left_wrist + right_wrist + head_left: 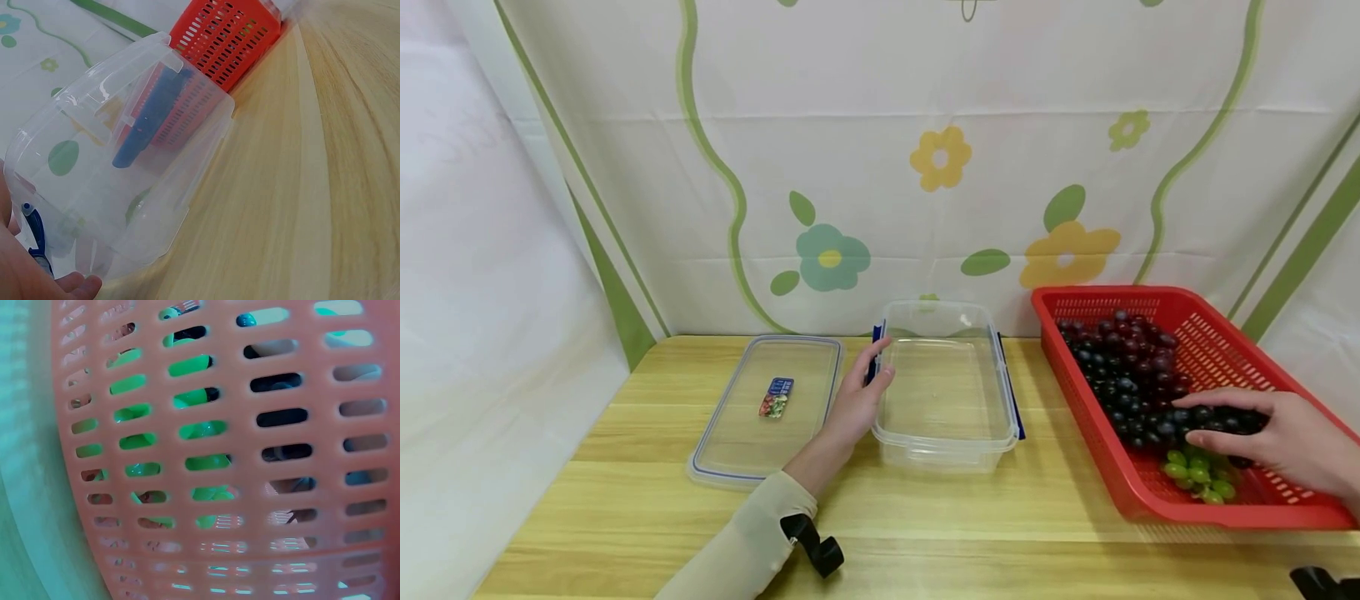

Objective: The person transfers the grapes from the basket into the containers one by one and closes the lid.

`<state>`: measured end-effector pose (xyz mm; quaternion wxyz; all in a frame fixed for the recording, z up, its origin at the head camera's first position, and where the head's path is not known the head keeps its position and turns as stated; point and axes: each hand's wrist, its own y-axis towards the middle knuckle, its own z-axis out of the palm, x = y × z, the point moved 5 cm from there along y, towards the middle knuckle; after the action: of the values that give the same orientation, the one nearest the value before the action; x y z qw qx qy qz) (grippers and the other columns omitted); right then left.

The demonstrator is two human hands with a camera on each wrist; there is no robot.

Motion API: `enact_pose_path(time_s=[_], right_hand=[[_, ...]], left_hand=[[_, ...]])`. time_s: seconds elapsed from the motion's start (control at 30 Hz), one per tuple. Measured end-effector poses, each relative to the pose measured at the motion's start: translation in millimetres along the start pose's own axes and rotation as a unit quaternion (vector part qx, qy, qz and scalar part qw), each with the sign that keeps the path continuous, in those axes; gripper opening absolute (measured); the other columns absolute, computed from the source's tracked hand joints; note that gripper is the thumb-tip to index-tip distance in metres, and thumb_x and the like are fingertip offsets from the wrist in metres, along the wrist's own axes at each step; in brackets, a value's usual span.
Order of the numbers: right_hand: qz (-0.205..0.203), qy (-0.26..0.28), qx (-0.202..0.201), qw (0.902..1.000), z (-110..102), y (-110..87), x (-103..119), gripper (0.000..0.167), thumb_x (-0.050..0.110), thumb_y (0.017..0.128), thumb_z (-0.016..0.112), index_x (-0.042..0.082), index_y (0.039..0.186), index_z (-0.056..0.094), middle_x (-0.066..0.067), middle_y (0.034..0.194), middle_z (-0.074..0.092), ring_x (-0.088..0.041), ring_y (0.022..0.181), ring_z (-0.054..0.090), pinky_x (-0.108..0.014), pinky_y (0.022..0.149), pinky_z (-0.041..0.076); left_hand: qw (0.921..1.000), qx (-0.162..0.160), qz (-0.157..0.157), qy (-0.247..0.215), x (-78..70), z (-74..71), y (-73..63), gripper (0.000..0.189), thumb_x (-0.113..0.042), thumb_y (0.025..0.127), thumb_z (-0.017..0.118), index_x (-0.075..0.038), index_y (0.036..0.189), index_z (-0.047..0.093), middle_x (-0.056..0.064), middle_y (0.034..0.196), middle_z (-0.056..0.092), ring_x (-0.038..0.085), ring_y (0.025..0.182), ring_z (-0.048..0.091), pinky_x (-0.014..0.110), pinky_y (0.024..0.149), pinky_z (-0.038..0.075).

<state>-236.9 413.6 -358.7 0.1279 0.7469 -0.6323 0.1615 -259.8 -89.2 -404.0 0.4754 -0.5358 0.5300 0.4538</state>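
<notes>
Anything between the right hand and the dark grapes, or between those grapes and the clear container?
Nothing visible separates the right hand from the dark grapes; it touches them. The left wall of the red basket stands between the grapes and the clear container.

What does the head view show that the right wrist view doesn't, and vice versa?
Of the two, only head shows the lid, the box and the left hand against it. Only right wrist shows green grapes from outside, through the slotted basket. Both show the basket, green grapes and table.
</notes>
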Motion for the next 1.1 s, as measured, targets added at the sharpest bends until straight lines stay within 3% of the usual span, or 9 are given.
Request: enact_pose_path(time_s=[0.13, 0.2, 0.37, 0.4, 0.5, 0.57, 0.63, 0.77, 1.1], right_hand=[[0.005, 0.000, -0.006, 1.0000, -3, 1.1, -1, 0.053, 0.044, 0.093, 0.081, 0.011, 0.134, 0.073, -0.035, 0.133, 0.068, 0.013, 0.092, 0.057, -0.025, 0.064, 0.050], [0.008, 0.000, -0.008, 0.9999, -5, 1.5, -1, 0.054, 0.044, 0.094, 0.081, 0.010, 0.134, 0.073, -0.036, 0.134, 0.067, -0.010, 0.101, 0.069, -0.031, 0.066, 0.054], [0.017, 0.010, -0.002, 0.9998, -5, 1.0, -4, 0.056, 0.044, 0.096, 0.078, 0.008, 0.138, 0.070, -0.039, 0.137, 0.063, -0.051, 0.116, 0.063, -0.039, 0.068, 0.055], [0.016, 0.017, -0.001, 0.9997, -5, 0.6, -4, 0.055, 0.043, 0.097, 0.077, 0.008, 0.139, 0.069, -0.038, 0.136, 0.064, -0.050, 0.115, 0.063, -0.041, 0.069, 0.056], [0.019, 0.022, -0.018, 0.9994, -6, -0.2, -6, 0.052, 0.044, 0.096, 0.078, 0.012, 0.137, 0.071, -0.032, 0.133, 0.069, -0.002, 0.103, 0.064, -0.029, 0.067, 0.051], [0.020, 0.040, -0.030, 0.9986, -6, -1.5, -7, 0.050, 0.042, 0.097, 0.078, 0.012, 0.136, 0.071, -0.014, 0.122, 0.078, 0.016, 0.092, 0.056, -0.027, 0.063, 0.051], [0.012, 0.062, -0.051, 0.9967, -6, -3.5, -7, 0.048, 0.037, 0.098, 0.078, 0.009, 0.136, 0.070, 0.012, 0.114, 0.077, 0.019, 0.078, 0.050, -0.025, 0.053, 0.043], [-0.013, 0.097, -0.086, 0.9914, -8, -7.5, -6, 0.041, 0.025, 0.101, 0.075, 0.005, 0.135, 0.067, 0.047, 0.107, 0.051, -0.010, 0.058, 0.056, -0.035, 0.043, 0.036], [0.042, 0.061, -0.131, 0.9886, -22, -11.9, 19, 0.048, 0.037, 0.103, 0.072, 0.017, 0.145, 0.060, 0.025, 0.092, 0.061, -0.017, 0.050, 0.046, -0.037, 0.046, 0.031]], left_hand=[[1.0000, 0.001, 0.000, -0.002, -0.1, -0.1, 0.3, 0.045, -0.034, 0.111, 0.054, -0.045, 0.155, 0.047, -0.002, 0.177, 0.025, 0.036, 0.166, 0.018, 0.073, 0.129, 0.013], [1.0000, 0.000, 0.001, -0.003, -0.7, -0.4, 0.0, 0.045, -0.033, 0.111, 0.054, -0.044, 0.155, 0.048, -0.002, 0.177, 0.025, 0.036, 0.166, 0.018, 0.074, 0.129, 0.013], [1.0000, -0.001, 0.002, -0.003, -1.3, -0.9, -0.5, 0.046, -0.033, 0.111, 0.054, -0.044, 0.155, 0.048, -0.002, 0.177, 0.025, 0.035, 0.166, 0.018, 0.073, 0.129, 0.013], [1.0000, -0.001, 0.001, -0.002, -1.2, -0.9, -0.6, 0.046, -0.033, 0.111, 0.054, -0.044, 0.155, 0.048, -0.002, 0.177, 0.025, 0.036, 0.166, 0.018, 0.073, 0.129, 0.013], [1.0000, 0.000, -0.002, -0.001, -0.5, -0.8, -0.5, 0.046, -0.034, 0.111, 0.054, -0.045, 0.155, 0.047, -0.002, 0.177, 0.025, 0.035, 0.166, 0.018, 0.073, 0.129, 0.013], [1.0000, 0.000, -0.003, 0.001, -0.1, -0.5, -0.4, 0.046, -0.035, 0.111, 0.054, -0.046, 0.155, 0.047, -0.002, 0.177, 0.025, 0.036, 0.166, 0.018, 0.074, 0.129, 0.013], [1.0000, 0.001, -0.003, 0.000, 0.1, -0.1, -0.3, 0.046, -0.035, 0.111, 0.054, -0.046, 0.155, 0.047, -0.003, 0.177, 0.025, 0.036, 0.166, 0.017, 0.074, 0.128, 0.013], [1.0000, 0.000, -0.004, 0.001, -0.1, 0.2, -0.5, 0.046, -0.036, 0.111, 0.054, -0.046, 0.155, 0.047, -0.003, 0.177, 0.025, 0.035, 0.166, 0.016, 0.075, 0.128, 0.012], [1.0000, 0.000, 0.002, 0.000, -1.3, -0.4, -1.4, 0.046, -0.035, 0.111, 0.054, -0.045, 0.156, 0.047, -0.002, 0.177, 0.025, 0.036, 0.166, 0.017, 0.074, 0.128, 0.012]])
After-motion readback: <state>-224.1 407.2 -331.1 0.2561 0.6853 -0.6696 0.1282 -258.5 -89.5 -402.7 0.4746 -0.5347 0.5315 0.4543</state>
